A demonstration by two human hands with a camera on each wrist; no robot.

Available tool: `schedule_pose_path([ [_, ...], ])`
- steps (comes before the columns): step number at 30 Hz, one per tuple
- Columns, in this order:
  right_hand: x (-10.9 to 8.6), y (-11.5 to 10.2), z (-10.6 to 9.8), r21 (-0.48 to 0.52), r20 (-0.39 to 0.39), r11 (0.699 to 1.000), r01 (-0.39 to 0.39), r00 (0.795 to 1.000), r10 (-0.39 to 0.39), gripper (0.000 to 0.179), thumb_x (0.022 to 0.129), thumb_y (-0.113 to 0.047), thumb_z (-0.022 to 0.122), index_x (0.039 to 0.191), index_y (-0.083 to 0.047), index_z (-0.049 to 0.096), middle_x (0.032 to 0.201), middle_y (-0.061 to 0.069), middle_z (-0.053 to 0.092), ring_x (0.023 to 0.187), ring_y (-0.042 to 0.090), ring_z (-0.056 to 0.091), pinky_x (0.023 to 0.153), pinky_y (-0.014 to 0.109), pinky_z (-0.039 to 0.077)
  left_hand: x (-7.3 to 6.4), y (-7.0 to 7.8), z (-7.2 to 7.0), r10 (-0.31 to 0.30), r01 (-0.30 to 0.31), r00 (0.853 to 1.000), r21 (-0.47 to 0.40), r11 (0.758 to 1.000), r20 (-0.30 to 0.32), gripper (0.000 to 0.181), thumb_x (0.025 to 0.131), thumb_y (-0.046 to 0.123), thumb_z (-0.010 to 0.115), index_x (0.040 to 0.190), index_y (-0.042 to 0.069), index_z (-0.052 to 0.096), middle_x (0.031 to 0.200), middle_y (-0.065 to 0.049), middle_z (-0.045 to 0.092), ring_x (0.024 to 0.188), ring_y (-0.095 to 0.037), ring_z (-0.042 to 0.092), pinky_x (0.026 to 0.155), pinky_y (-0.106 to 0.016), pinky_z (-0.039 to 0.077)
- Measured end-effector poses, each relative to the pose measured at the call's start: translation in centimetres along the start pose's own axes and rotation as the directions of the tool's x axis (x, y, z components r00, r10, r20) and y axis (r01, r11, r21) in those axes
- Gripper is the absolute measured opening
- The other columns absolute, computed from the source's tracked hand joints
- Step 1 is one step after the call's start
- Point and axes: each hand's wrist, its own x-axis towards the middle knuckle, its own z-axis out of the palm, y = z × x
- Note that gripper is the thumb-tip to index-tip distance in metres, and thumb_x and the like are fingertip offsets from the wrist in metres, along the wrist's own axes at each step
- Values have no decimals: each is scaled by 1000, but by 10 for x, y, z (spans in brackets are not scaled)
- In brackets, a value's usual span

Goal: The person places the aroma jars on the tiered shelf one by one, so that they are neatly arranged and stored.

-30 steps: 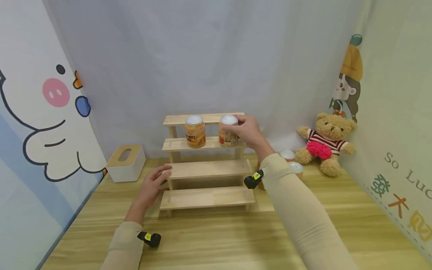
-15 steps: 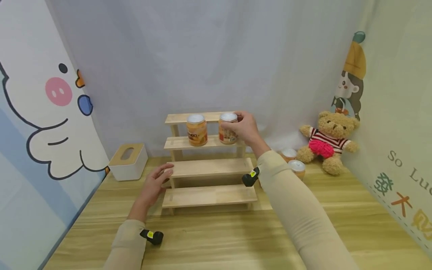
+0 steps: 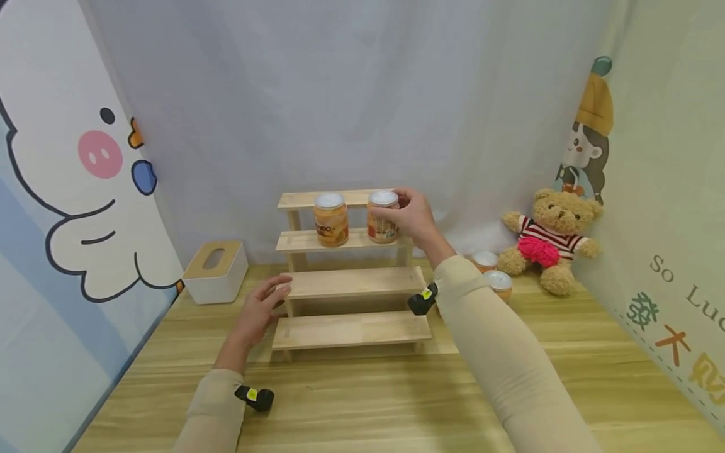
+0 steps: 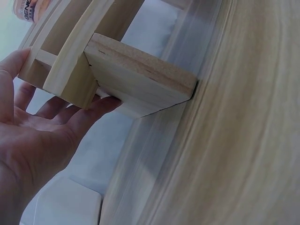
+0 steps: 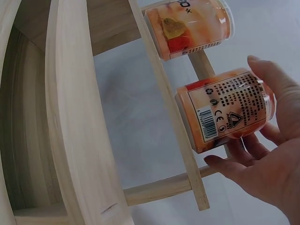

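A four-step wooden rack [image 3: 351, 283] stands on the table. My left hand [image 3: 257, 311] holds its left end by the second shelf from the bottom. In the left wrist view the thumb lies on the shelf edge and the other fingers reach behind and under it. On the third shelf up, my right hand [image 3: 416, 220] grips an orange can [image 3: 382, 220] with a silvery lid, thumb on one side and fingers on the other. The right wrist view shows a barcode on this can [image 5: 225, 110]. Left of it, a second orange can [image 3: 331, 220] stands upright on the same shelf.
More silver-lidded cans [image 3: 498, 283] stand on the table right of the rack, partly hidden by my right sleeve. Behind them sits a teddy bear [image 3: 552, 239]. A white tissue box [image 3: 215, 274] with a wooden lid is at the left. A pale curtain [image 3: 351, 94] hangs behind.
The can in my right hand has shifted slightly left along the shelf towards the other can. My left hand keeps its place on the rack. The head view has moved a little.
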Motion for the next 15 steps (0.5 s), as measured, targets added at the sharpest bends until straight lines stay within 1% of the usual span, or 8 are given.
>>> schedule_pose_path([
  [3,-5,2,-7,-2,-10,1000,2,1000,-2,78,79,-34,86,142,-5,49,131,13,54,118,27,54,97,43,47,0,0,0,-5,5,1000,-9,1000,-1,48,103,29,59,141,2,48,162,-6,25,138,-43,33,101,-69,33],
  [8,-18,7,-25,14,-44,1000,24,999,-24,79,78,-38,86,143,-9,50,136,11,53,122,26,52,99,44,45,0,4,0,3,-3,1000,-17,1000,-3,49,104,28,58,142,0,46,162,-7,25,138,-44,32,103,-71,30],
  [12,-32,19,-44,-10,-70,999,34,997,-35,76,80,-39,85,142,-9,51,137,11,54,124,28,51,101,46,44,-2,7,1,-1,1,1000,-10,1000,9,50,104,28,57,143,-1,44,162,-8,24,139,-45,30,103,-70,30],
  [15,-45,32,-59,-30,-86,998,55,995,-57,72,83,-36,83,142,-8,51,136,12,54,126,30,50,101,47,43,-2,4,1,-7,7,1000,-5,1000,18,50,104,28,57,143,0,44,162,-9,24,140,-45,29,103,-70,30],
])
